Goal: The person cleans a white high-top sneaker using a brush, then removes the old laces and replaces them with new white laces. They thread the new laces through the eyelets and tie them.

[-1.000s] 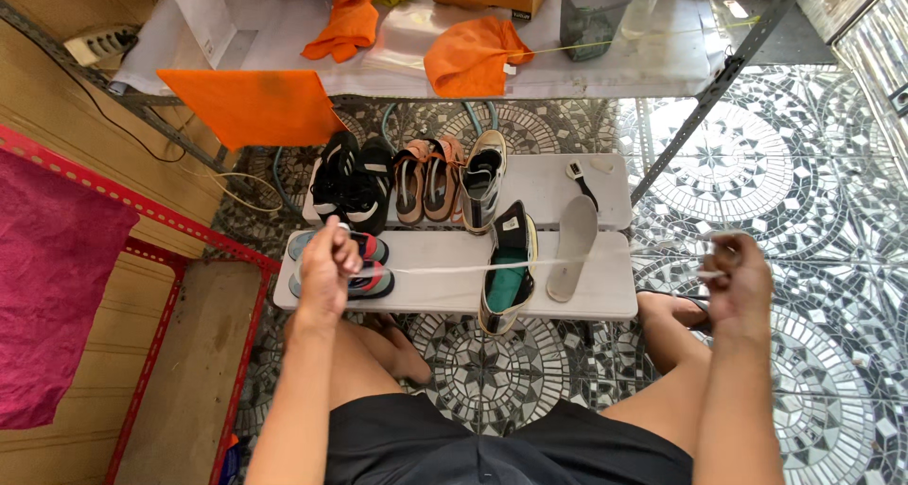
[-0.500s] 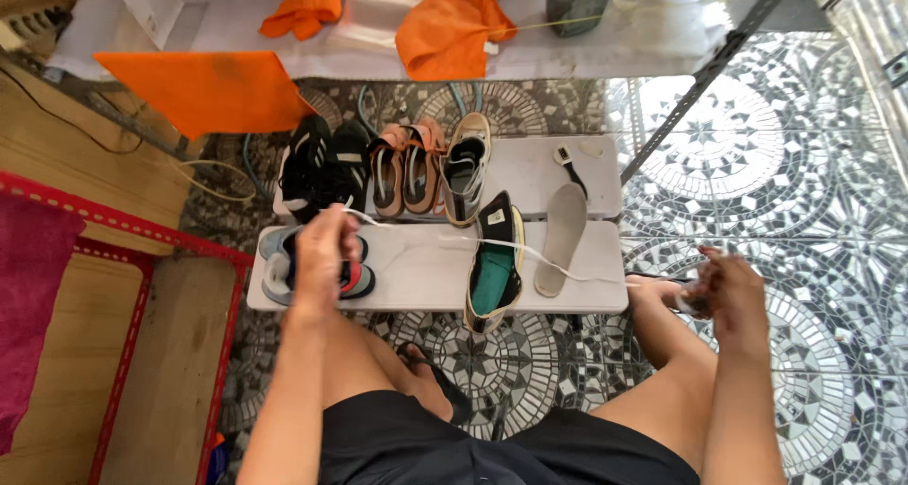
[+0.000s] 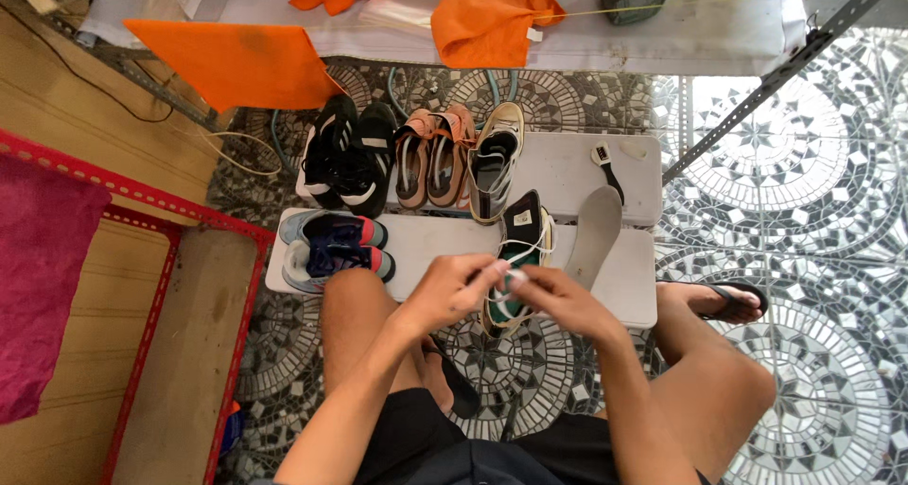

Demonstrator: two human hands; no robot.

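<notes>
White lace, stretched wide between my hands a moment ago, is now gathered — left hand and right hand meet over the black-and-green sneaker on the near white bench, fingertips pinching the lace — lacing looks close to its tie-off.

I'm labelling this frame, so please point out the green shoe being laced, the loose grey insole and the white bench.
green shoe (image 3: pixel 523 234): head view, dark heel opening.
grey insole (image 3: pixel 596 234): head view, its middle.
white bench (image 3: pixel 430 239): head view, bare top.
</notes>
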